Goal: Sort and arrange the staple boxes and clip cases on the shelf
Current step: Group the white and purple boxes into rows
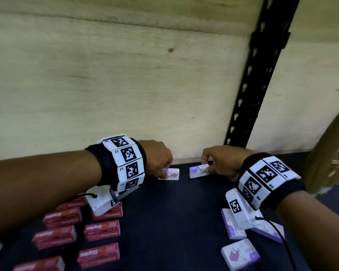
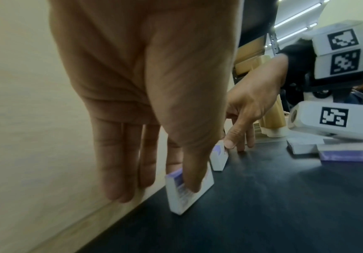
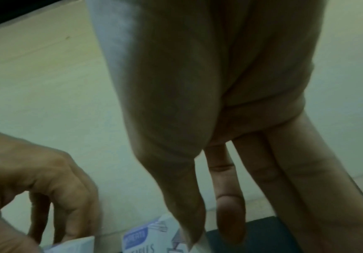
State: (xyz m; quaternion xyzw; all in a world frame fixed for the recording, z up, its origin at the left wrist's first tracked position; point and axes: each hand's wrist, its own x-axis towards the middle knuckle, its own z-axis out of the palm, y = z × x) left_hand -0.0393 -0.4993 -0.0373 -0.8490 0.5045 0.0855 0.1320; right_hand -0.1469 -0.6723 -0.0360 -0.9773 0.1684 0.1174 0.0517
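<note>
Two small white-and-purple staple boxes sit at the back of the dark shelf [image 1: 176,212], close to the wooden back panel. My left hand [image 1: 164,173] pinches the left box [image 1: 172,174] between thumb and index finger; in the left wrist view the thumb lies across the box [image 2: 189,196], which stands on its edge. My right hand [image 1: 206,167] pinches the right box [image 1: 197,171], also seen under the thumb [image 3: 187,227] as a box [image 3: 141,239]. A short gap separates the two boxes.
Several red staple boxes [image 1: 102,229] lie in rows at the front left. More white-and-purple boxes [image 1: 239,253] lie at the front right under my right wrist. A black perforated upright [image 1: 249,90] stands at the back right, beside a tan carton [image 1: 331,153].
</note>
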